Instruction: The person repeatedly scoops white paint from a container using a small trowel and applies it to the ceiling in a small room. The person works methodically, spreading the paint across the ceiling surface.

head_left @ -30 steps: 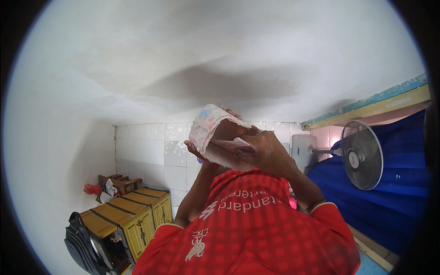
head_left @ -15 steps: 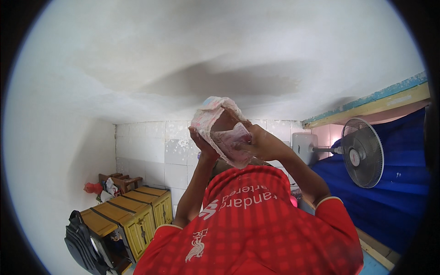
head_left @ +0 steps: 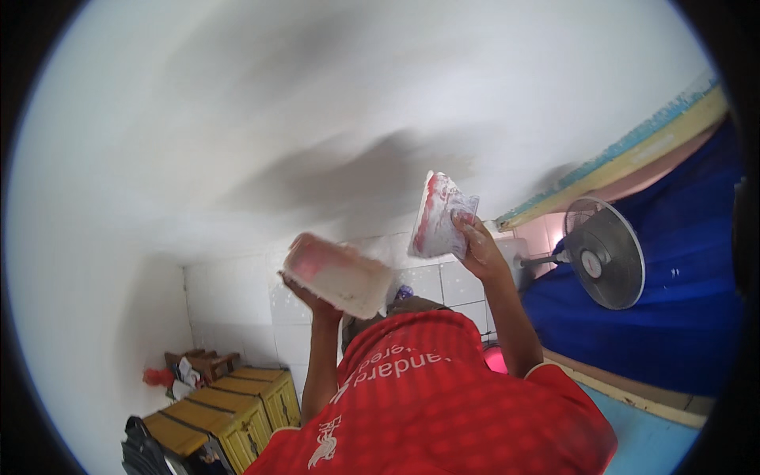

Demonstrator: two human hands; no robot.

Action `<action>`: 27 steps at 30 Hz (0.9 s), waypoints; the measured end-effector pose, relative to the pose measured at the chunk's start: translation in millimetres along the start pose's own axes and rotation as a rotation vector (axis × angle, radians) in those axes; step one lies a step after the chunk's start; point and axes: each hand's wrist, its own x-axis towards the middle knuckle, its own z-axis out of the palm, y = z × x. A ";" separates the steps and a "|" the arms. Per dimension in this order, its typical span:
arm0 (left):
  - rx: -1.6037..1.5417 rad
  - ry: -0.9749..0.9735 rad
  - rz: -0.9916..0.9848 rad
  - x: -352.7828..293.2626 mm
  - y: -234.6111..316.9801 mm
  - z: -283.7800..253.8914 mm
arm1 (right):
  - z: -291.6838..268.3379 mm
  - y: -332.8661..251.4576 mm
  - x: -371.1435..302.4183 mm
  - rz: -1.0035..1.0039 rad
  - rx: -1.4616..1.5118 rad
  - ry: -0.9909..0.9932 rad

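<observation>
Drawn clear since the earlier frame, the plate [head_left: 445,220] has moved up and right, away from the tub [head_left: 344,277]. Right hand [head_left: 478,247] pinches the plate's lower right edge, thumb in front. Left hand [head_left: 313,299] cups the tub's lower left edge, fingers partly hidden. Step in hand appears to be handling white smears with the plate; next move calls for firm pinch, steady tub. Beyond: cabinet [head_left: 214,408] lower left, fan [head_left: 606,253] right.

And there's the right hand [head_left: 477,244] up high, fingers [head_left: 462,222] clamped tight above an upright right forearm [head_left: 505,305], while the left hand [head_left: 317,302], well apart, grips lower, its left forearm [head_left: 321,356] near vertical!
</observation>
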 end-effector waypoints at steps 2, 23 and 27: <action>0.094 0.044 0.034 -2.4 6.6 -6.1 | -22.5 4.2 5.6 -0.031 0.122 0.141; 0.214 0.079 0.162 2.4 -0.7 12.5 | -163.6 -50.8 186.0 -0.193 -0.009 0.570; 0.203 0.048 0.060 8.8 -4.8 26.3 | -186.3 -54.8 161.6 -0.587 -0.545 0.506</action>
